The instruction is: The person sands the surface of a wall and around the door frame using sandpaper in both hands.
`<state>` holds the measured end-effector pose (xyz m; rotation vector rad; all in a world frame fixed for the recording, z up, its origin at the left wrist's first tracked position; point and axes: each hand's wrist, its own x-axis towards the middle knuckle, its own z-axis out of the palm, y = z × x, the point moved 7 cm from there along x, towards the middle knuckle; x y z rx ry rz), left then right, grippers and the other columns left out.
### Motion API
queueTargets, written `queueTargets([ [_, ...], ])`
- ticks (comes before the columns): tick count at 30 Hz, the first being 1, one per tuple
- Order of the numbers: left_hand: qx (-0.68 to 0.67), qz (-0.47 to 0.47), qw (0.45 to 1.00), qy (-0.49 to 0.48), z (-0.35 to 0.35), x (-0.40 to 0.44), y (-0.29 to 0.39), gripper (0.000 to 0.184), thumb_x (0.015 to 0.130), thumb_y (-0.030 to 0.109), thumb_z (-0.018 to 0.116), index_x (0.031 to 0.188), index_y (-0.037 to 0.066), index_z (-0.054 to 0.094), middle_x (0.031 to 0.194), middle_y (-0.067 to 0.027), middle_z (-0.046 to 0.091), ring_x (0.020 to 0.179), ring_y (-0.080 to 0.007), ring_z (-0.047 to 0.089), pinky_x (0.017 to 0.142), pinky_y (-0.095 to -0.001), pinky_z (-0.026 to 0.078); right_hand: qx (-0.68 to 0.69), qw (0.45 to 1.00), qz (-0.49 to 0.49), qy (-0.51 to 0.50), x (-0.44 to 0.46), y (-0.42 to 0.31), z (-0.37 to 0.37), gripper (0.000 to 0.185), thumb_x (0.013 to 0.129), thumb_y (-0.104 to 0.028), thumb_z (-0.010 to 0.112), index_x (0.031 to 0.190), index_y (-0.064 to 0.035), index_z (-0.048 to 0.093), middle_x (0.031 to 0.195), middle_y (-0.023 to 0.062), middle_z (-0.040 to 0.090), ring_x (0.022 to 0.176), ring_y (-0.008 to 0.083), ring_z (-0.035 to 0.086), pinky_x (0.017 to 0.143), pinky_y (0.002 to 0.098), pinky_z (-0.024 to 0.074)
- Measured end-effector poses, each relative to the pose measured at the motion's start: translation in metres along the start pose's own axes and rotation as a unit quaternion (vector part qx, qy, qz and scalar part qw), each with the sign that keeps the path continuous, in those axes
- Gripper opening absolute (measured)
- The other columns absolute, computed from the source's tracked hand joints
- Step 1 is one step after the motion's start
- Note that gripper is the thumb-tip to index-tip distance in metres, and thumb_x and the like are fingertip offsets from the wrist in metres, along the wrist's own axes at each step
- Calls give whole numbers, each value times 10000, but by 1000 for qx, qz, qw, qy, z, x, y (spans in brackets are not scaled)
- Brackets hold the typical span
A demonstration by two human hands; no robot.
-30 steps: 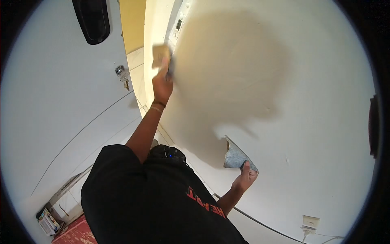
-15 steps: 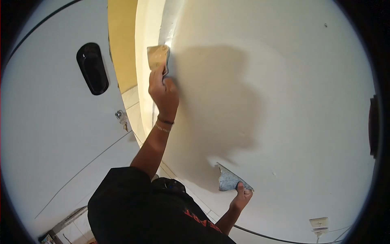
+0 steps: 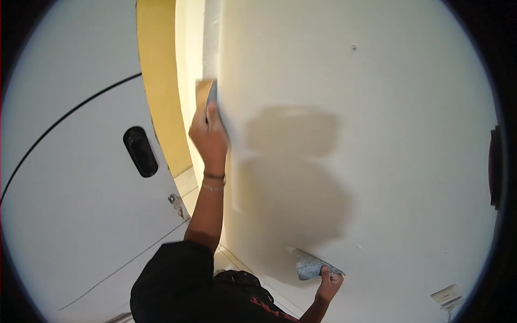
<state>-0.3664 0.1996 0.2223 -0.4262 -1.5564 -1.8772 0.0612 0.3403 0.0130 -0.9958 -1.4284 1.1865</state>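
Note:
My left hand is raised to the inside corner of the wall. It is closed on a flat scraper with a tan face and a grey edge, held against the corner beside a greyish strip. Lower right, my right hand pinches a second flat scraper, roughly triangular, its face mottled blue-grey with one straight edge. This one is in front of the pale wall. Whether it touches the wall I cannot tell.
On the left stands a white door-like panel with a black recessed handle and keys in its lock. A yellow wall strip lies behind its edge. A white socket or switch plate sits lower right.
The view has shifted, and the panel and its handle sit lower in the picture. My left hand has turned its scraper more edge-on along the corner. My right hand keeps its scraper.

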Motion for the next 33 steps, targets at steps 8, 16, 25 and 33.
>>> queueTargets([
  [8, -124, 53, 989, 53, 31, 76, 103, 394, 915, 236, 473, 643, -48, 445, 513, -53, 339, 506, -159, 287, 480, -324, 300, 18, 999, -44, -10, 1, -6, 5, 313, 813, -85, 612, 546, -40, 456, 567, -44, 448, 531, 61, 364, 504, 232, 295],
  [16, -80, 158, 984, 24, 24, 33, 83, 351, 924, 239, 461, 788, -68, 562, 690, -141, 532, 620, -248, 477, 613, -352, 406, -61, 968, -115, 214, -24, -30, -71, 340, 851, -196, 586, 608, 13, 470, 632, -8, 441, 627, 100, 381, 546, 258, 306],
  [25, -188, 442, 877, 15, 52, 53, 201, 262, 898, 209, 513, 1106, 86, 616, 1138, -153, 584, 1070, -253, 522, 925, -326, 387, -354, 613, -511, 488, -66, -226, -81, 293, 827, -179, 559, 1016, 41, 593, 990, 145, 606, 869, 224, 575, 782, 343, 451],
  [33, -138, 366, 920, -20, 73, 76, 241, 600, 832, 366, 586, 1313, 65, 394, 1385, -223, 289, 1313, -382, 193, 1078, -450, 158, -551, 561, -553, 278, 16, -331, 78, 476, 705, -374, 671, 1097, -126, 566, 1244, 188, 457, 1236, 391, 323, 1009, 659, 99],
])
